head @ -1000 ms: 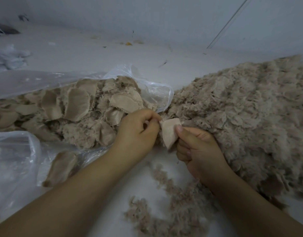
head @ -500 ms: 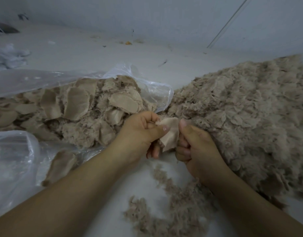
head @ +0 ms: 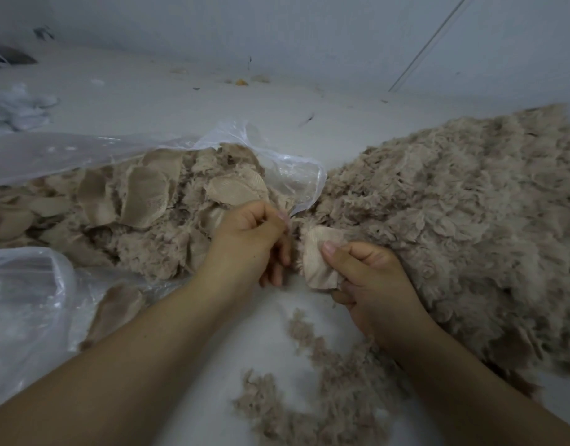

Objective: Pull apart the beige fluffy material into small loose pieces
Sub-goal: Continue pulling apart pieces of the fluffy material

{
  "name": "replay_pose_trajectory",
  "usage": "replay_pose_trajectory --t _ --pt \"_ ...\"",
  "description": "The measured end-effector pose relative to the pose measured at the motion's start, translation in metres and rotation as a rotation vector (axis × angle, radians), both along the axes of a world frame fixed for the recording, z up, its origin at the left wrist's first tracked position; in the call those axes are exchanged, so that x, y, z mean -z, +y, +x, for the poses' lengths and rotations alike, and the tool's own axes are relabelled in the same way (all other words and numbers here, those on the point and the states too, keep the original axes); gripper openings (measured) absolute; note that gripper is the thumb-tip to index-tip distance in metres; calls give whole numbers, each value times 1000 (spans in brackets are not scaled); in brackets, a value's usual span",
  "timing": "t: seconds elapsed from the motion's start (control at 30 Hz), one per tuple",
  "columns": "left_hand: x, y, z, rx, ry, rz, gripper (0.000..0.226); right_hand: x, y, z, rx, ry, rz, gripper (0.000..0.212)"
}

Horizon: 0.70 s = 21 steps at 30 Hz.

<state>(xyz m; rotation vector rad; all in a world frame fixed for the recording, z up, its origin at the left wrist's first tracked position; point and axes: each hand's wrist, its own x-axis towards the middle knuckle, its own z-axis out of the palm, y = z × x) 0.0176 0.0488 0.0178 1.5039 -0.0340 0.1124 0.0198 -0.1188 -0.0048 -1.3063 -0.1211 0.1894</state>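
Plastic bag (head: 290, 175) — beige fluffy pieces (head: 142, 201) inside

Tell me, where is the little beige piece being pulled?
In the head view it sits at centre, pinched in the right hand: the beige piece, between the plastic bag and the fluffy pile.

1. A clear plastic bag (head: 287, 175) at left holds backed fluffy patches (head: 145, 196).
2. A loose fluff heap (head: 454, 220) lies at right.
3. Between them, both hands meet: left hand (head: 248, 236), right hand (head: 370, 281) pinching one patch (head: 319, 262).
4. Scattered tufts (head: 325, 381) lie nearest the camera.
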Motion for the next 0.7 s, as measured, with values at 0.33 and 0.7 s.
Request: replay_pose_trajectory --t 0.33,0.7 --pt "5 -5 -5 159 -48 26 15 0 -1 2 -68 6 84 36" --pt "-14 25 -3 -482 -671 1034 17 0 -1 5 -51 82 132 46"
